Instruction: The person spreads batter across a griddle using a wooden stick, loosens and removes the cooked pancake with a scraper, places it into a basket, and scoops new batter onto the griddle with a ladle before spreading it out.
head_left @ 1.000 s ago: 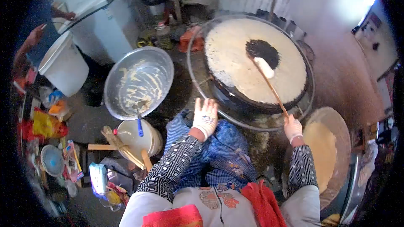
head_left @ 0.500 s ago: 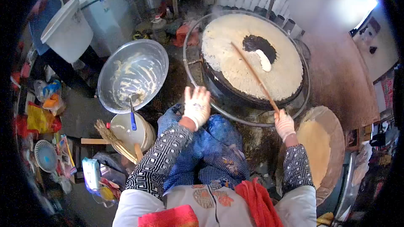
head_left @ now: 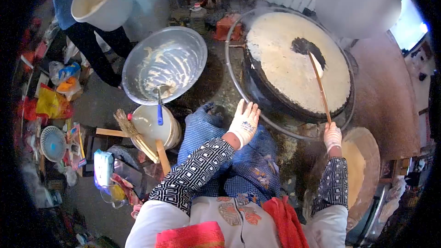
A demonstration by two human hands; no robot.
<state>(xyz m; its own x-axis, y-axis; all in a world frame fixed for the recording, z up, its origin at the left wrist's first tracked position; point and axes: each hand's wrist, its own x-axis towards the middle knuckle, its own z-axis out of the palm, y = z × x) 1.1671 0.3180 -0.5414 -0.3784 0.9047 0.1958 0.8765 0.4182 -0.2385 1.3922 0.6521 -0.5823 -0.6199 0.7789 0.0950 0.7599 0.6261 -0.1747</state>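
My right hand [head_left: 332, 136], in a pale glove, grips the lower end of a long wooden stick [head_left: 320, 87]. The stick reaches over a large round griddle [head_left: 250, 59] covered with a layer of pale batter [head_left: 285, 64]. Its far tip lies at a dark bare patch [head_left: 301, 46], beside a white lump of batter [head_left: 320, 70] that it partly covers. My left hand [head_left: 245, 123], gloved too, is open, fingers stretched toward the metal ring [head_left: 233, 71] around the griddle; whether they touch it I cannot tell.
A metal basin [head_left: 165, 64] smeared with batter holds a blue-handled ladle [head_left: 160, 110]. Below it stands a bucket [head_left: 154, 126] with a straw brush [head_left: 131, 131]. At right are a brown round board [head_left: 386, 96] and a basket [head_left: 372, 156]. Another person holds a white tub [head_left: 108, 9].
The stick's tip has moved across the batter to the white lump at the dark patch. My left hand has come closer to the metal ring. The other person's tub is now tilted differently.
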